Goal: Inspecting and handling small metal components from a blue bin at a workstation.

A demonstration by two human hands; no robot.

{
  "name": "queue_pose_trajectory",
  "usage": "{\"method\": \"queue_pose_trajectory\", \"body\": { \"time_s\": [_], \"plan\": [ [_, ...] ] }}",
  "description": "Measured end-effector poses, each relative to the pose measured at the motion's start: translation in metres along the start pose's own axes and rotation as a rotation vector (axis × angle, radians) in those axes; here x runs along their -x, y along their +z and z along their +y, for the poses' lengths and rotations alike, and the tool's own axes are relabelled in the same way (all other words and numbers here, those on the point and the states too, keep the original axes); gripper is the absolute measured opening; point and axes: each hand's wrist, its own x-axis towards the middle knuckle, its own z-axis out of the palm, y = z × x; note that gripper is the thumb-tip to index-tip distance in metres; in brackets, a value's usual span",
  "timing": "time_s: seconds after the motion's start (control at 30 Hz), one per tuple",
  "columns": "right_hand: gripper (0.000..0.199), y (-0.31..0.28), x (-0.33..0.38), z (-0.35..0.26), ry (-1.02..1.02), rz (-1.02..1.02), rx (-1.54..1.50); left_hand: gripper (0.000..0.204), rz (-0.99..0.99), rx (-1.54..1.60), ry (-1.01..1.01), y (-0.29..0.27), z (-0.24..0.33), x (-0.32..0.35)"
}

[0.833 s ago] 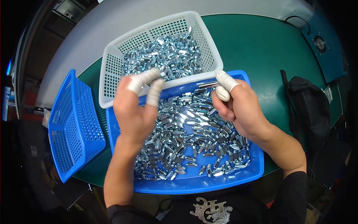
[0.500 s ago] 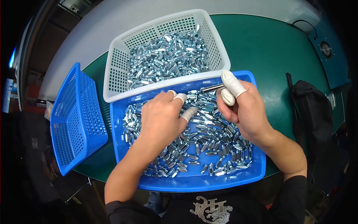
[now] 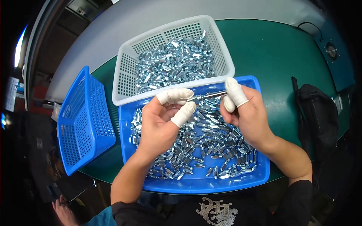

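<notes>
My left hand [image 3: 152, 130] pinches a small silvery hex standoff [image 3: 193, 98] between thumb and fingers in white finger cots. A slim metal rod [image 3: 215, 94] sits in the closed grip of my right hand [image 3: 252, 116], which also wears finger cots. The rod's left end meets the standoff or lies right by it; the exact contact is too small to tell. Below both hands is a blue tray [image 3: 203, 187] with many loose standoffs [image 3: 217, 141] spread over its bottom.
Behind the tray, a white perforated basket [image 3: 220, 45] holds a heap of standoffs. A blue perforated basket [image 3: 100, 120] stands tilted at left. A black bag [image 3: 317, 109] and a teal box [image 3: 333, 66] are at right. Another person's hand [image 3: 64, 213] shows at lower left.
My left hand has come up from the pile and turned, now bringing a standoff to the rod's end. My right hand stays nearly still. Another person's hand has appeared at lower left.
</notes>
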Motion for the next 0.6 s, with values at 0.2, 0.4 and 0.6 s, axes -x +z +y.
{"method": "queue_pose_trajectory", "body": {
  "time_s": [0.2, 0.4, 0.6],
  "plan": [
    [0.044, -0.001, 0.003, 0.003, -0.061, -0.041, 0.048, 0.021, -0.072, 0.060, -0.029, 0.001, 0.001, 0.005],
    [0.043, 0.006, 0.010, 0.006, -0.219, -0.045, 0.195, 0.022, -0.049, -0.464, 0.366, 0.001, -0.002, 0.008],
    [0.045, 0.005, 0.006, -0.005, -0.024, -0.204, 0.136, 0.021, -0.054, -0.399, 0.466, 0.011, -0.003, 0.010]
  ]
}}
